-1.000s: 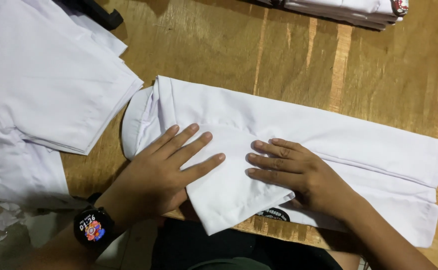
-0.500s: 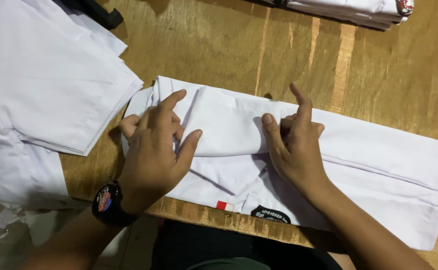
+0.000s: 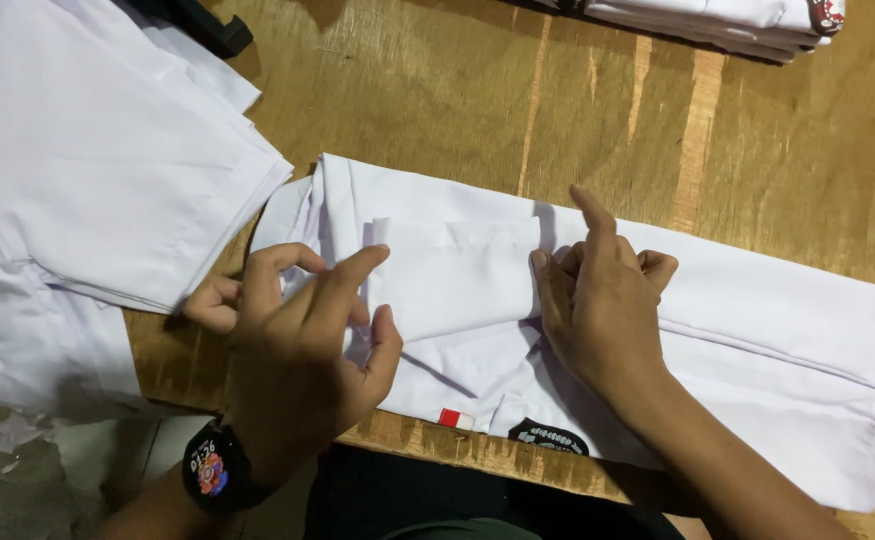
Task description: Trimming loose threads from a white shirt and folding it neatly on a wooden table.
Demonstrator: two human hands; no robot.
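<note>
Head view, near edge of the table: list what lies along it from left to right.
Pile of white shirts → smartwatch on the left wrist → left hand → small red tag → black label → right hand → long end of the folded white shirt.

Two hands [image 3: 298, 340], one folded shirt [image 3: 758, 330]
</note>
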